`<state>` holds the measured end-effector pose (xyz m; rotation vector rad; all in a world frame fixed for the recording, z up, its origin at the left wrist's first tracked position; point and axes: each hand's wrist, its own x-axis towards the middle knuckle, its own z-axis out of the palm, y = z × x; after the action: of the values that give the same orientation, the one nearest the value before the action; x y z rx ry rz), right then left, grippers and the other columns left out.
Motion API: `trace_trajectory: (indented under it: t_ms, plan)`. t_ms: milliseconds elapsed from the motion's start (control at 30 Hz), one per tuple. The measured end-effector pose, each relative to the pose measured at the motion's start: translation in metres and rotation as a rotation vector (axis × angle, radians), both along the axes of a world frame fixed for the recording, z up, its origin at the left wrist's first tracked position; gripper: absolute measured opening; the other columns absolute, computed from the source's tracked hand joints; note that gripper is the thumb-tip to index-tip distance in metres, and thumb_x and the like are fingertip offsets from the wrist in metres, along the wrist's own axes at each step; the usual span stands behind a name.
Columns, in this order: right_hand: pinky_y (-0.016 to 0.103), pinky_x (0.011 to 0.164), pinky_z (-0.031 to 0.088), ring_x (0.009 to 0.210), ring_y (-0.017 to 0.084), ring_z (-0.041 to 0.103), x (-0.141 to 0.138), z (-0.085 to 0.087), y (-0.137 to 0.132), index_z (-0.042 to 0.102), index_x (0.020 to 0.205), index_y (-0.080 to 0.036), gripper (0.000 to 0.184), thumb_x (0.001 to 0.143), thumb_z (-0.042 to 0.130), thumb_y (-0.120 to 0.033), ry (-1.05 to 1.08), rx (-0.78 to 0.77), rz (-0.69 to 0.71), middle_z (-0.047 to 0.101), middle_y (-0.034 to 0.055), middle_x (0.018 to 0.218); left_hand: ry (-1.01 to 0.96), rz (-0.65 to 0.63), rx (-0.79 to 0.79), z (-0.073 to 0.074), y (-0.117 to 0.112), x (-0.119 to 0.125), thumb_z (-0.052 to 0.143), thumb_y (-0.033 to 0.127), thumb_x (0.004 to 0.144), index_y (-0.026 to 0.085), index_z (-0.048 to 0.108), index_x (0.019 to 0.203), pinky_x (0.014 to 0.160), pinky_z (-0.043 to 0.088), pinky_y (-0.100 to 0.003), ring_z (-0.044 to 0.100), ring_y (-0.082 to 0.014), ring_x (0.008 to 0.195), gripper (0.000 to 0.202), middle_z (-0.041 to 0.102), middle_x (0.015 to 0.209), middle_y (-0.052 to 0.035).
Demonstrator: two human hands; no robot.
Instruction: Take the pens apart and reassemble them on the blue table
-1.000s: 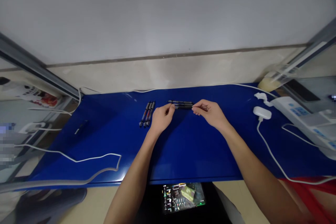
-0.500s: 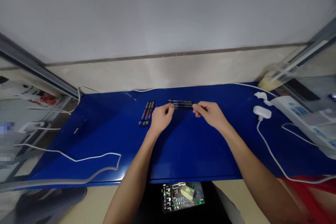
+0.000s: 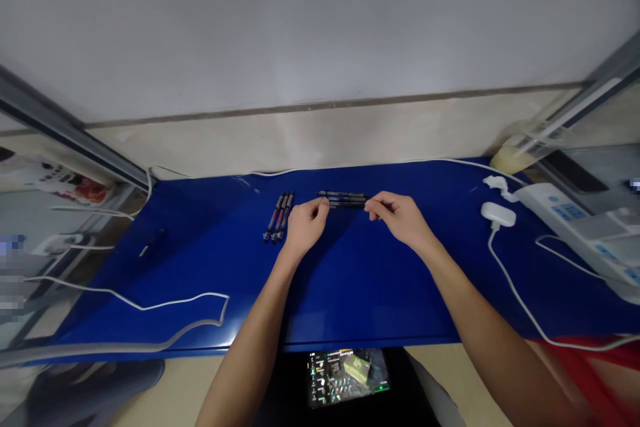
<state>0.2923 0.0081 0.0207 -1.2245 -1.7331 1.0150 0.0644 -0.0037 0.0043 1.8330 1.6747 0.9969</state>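
Several dark pens [image 3: 345, 194] lie side by side across the blue table in front of me, clips and grips pointing left and right. My left hand [image 3: 306, 223] is closed, thumb and fingers pinched at the left end of the nearest pen. At that pen's right end, my right hand [image 3: 397, 215] has its fingertips curled together in a pinch. The fingers hide both pen ends. Left of my left hand, three more pens [image 3: 279, 215] lie together at a slant, showing a little red on their barrels.
A small dark object [image 3: 151, 242] lies on the blue table [image 3: 200, 233] at the left. White cables [image 3: 165, 305] cross the left side. On the right are a white charger [image 3: 499, 214] and a white power strip [image 3: 560, 213]. A lit tablet [image 3: 350, 377] sits below the front edge.
My hands remain at the two ends of the nearest pen, with the right hand only slightly further left. The whole view has shifted a little; the pens look otherwise unmoved.
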Motion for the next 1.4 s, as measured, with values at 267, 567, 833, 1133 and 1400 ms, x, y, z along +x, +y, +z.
trace_trajectory:
  t_ms: [267, 567, 833, 1133, 1400]
  plan:
    - [0.032, 0.064, 0.046, 0.066, 0.018, 0.061, 0.0007, 0.0022, 0.0001, 0.071, 0.082, -0.021, 0.027, 0.086, 0.068, -0.048, 0.013, 0.003, 0.038, 0.068, 0.0027, 0.073, -0.044, 0.012, 0.011, -0.0009, 0.0002, -0.0011, 0.040, 0.044, 0.096, 0.021, 0.033, 0.061, 0.055, 0.019, -0.029, 0.031, -0.0117, 0.054, 0.042, 0.031, 0.056, 0.0036]
    - [0.032, 0.067, 0.047, 0.070, 0.018, 0.064, -0.0011, 0.0018, -0.0004, 0.073, 0.088, -0.023, 0.019, 0.084, 0.072, -0.041, 0.010, 0.020, 0.013, 0.073, 0.0030, 0.082, -0.082, 0.010, -0.001, 0.0019, 0.0011, -0.0048, 0.042, 0.042, 0.094, 0.021, 0.034, 0.060, 0.055, 0.019, -0.028, 0.030, -0.0113, 0.054, 0.041, 0.030, 0.056, 0.0037]
    - [0.032, 0.066, 0.047, 0.067, 0.017, 0.063, -0.0007, 0.0028, -0.0017, 0.073, 0.080, -0.022, 0.024, 0.088, 0.066, -0.044, 0.012, 0.009, -0.002, 0.071, 0.0030, 0.075, -0.061, -0.015, -0.003, 0.0012, 0.0007, -0.0029, 0.041, 0.042, 0.095, 0.021, 0.035, 0.060, 0.055, 0.019, -0.028, 0.031, -0.0113, 0.055, 0.041, 0.031, 0.056, 0.0036]
    - [0.032, 0.064, 0.047, 0.064, 0.017, 0.061, -0.0002, 0.0014, -0.0002, 0.072, 0.076, -0.021, 0.028, 0.089, 0.065, -0.046, 0.013, -0.004, -0.004, 0.069, 0.0032, 0.070, -0.068, -0.014, -0.011, -0.0009, 0.0005, -0.0034, 0.040, 0.044, 0.095, 0.021, 0.037, 0.060, 0.055, 0.019, -0.028, 0.030, -0.0116, 0.054, 0.042, 0.032, 0.056, 0.0034]
    - [0.030, 0.057, 0.040, 0.056, 0.014, 0.055, -0.0007, 0.0029, -0.0017, 0.067, 0.070, -0.020, 0.037, 0.093, 0.058, -0.048, -0.045, -0.020, -0.005, 0.063, 0.0011, 0.061, -0.059, -0.011, -0.020, -0.0028, 0.0010, -0.0027, 0.039, 0.045, 0.095, 0.021, 0.038, 0.060, 0.055, 0.019, -0.028, 0.031, -0.0116, 0.054, 0.043, 0.034, 0.056, 0.0031]
